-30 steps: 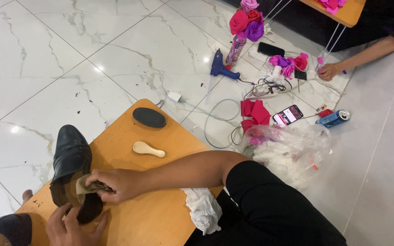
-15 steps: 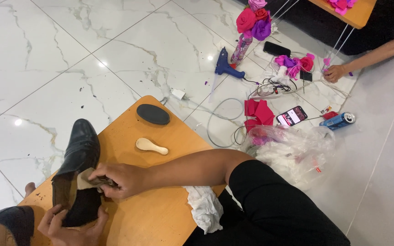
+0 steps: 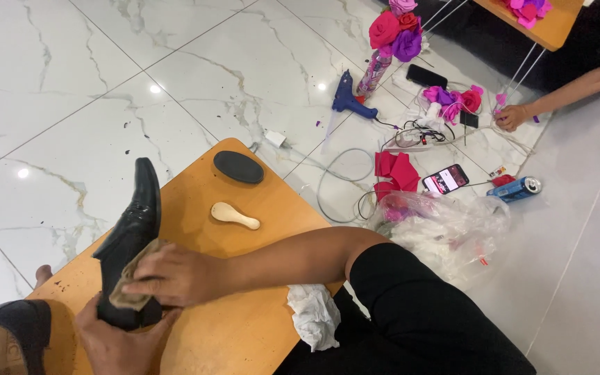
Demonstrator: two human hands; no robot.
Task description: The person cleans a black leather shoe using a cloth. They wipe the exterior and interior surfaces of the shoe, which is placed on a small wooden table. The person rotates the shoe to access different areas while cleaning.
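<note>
A black leather shoe stands tilted on a low orange-brown wooden table, toe pointing away from me. My left hand grips its heel end from below. My right hand presses a tan cloth against the shoe's side near the opening, and the fingers cover most of the cloth.
On the table lie a pale wooden-handled brush, a black oval pad and a crumpled white tissue. A second dark shoe shows at bottom left. The floor beyond holds a blue glue gun, cables, a phone, a can, a plastic bag and felt flowers. Another person's hand works there.
The shoe has been tipped up and turned slightly, and my right hand has slid the cloth along its side toward the heel. My left hand still holds the heel.
</note>
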